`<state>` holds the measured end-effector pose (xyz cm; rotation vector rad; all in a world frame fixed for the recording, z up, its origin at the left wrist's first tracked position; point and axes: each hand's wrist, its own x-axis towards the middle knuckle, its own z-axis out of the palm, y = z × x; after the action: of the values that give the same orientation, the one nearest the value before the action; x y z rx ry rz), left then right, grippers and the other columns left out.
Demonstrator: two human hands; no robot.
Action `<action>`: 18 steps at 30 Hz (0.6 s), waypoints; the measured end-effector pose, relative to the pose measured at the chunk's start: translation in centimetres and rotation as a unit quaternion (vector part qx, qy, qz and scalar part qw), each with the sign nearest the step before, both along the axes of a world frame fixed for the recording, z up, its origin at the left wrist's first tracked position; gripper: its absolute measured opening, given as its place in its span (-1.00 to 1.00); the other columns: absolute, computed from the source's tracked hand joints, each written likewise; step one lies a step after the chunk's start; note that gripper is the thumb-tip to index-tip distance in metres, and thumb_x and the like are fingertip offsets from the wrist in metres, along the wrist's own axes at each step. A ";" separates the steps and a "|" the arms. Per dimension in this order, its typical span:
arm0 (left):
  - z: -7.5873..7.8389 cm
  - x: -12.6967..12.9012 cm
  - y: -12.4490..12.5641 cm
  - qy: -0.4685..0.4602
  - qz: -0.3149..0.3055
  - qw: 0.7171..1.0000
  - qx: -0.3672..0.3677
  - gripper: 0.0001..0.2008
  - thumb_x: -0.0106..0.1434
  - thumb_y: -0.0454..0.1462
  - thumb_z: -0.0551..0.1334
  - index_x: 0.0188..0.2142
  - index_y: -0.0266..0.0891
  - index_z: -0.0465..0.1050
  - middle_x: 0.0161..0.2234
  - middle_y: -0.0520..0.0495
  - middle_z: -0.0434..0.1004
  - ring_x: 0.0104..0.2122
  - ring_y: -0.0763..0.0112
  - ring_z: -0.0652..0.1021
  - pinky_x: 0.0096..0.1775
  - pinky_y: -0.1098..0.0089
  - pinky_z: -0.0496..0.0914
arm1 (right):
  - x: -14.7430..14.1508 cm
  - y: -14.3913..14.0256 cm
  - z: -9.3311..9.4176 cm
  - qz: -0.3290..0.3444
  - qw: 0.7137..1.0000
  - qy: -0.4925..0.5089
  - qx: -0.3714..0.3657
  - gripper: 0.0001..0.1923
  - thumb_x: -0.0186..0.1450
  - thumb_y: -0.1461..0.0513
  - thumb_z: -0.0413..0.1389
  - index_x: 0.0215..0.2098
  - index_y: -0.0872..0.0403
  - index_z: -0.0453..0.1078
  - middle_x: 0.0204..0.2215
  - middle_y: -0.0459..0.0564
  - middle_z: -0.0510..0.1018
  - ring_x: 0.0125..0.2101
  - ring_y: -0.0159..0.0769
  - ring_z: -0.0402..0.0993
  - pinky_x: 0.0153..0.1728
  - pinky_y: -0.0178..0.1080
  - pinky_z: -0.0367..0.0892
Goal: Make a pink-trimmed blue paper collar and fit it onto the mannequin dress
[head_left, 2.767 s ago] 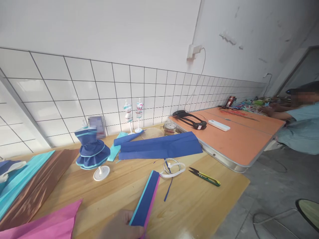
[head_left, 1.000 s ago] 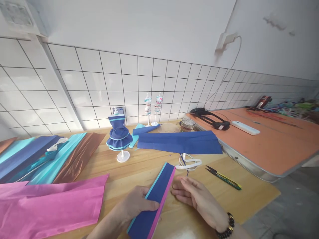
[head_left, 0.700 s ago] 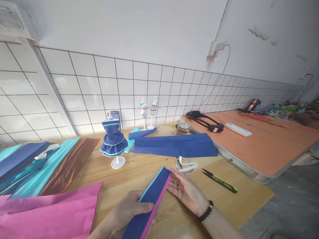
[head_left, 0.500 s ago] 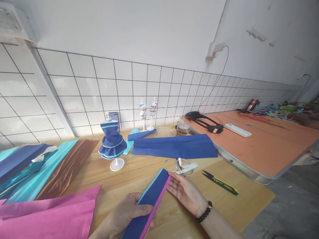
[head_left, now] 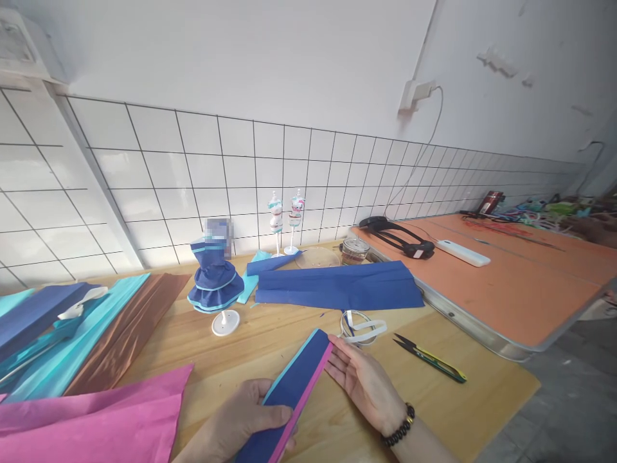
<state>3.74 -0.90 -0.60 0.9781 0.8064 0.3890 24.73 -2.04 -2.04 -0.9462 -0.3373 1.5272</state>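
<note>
A dark blue fabric strip (head_left: 301, 373), edged light blue on one side and pink on the other, slants up over the wooden table. My left hand (head_left: 245, 411) grips its lower part, thumb on top and fingers underneath. At the upper end, my right hand (head_left: 361, 379) pinches the pink-edged corner between thumb and fingers. Just beyond that hand lies a loop of white elastic band (head_left: 369, 329) on a round ring. Thread snips (head_left: 431, 359) rest to the right. Behind the strip stands a small dress form wearing a ruffled blue dress (head_left: 216, 283).
Pink fabric (head_left: 91, 418) lies at the front left, with brown fabric (head_left: 130, 328) and turquoise cloth behind it. A wide blue fabric piece (head_left: 337, 284) spreads across the back. Two small dress forms (head_left: 276, 222) stand by the tiled wall. An orange table (head_left: 520, 283) adjoins on the right.
The view has shifted slightly. Both hands keep their hold on the strip, which has barely moved.
</note>
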 end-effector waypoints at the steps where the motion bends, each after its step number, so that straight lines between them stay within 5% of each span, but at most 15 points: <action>1: 0.1 0.0 0.0 0.003 -0.005 1.000 -0.002 -0.61 -0.14 -0.07 0.37 -0.43 -0.30 0.36 -0.61 -0.03 0.50 -0.64 0.51 0.41 -0.58 0.54 0.25 | 0.0 0.0 -0.1 -0.002 1.000 0.002 0.001 -0.78 0.14 0.23 0.18 -0.24 0.15 0.46 -0.25 0.04 0.58 -0.20 -0.27 0.49 -0.12 -0.27 0.34; 18: 0.5 -0.1 0.3 0.044 -0.020 0.998 0.034 -0.60 -0.19 -0.03 0.38 -0.45 -0.27 0.43 -0.62 0.08 0.43 -0.61 0.49 0.41 -0.55 0.52 0.24 | 0.3 -0.4 -0.2 -0.009 0.999 0.039 0.022 -0.73 0.14 0.24 0.18 -0.18 0.16 0.45 -0.25 0.02 0.59 -0.21 -0.29 0.49 -0.10 -0.27 0.32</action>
<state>3.63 -0.60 -0.14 1.0785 0.8569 0.3426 25.00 -2.47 -2.25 -0.8516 -0.3050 1.5294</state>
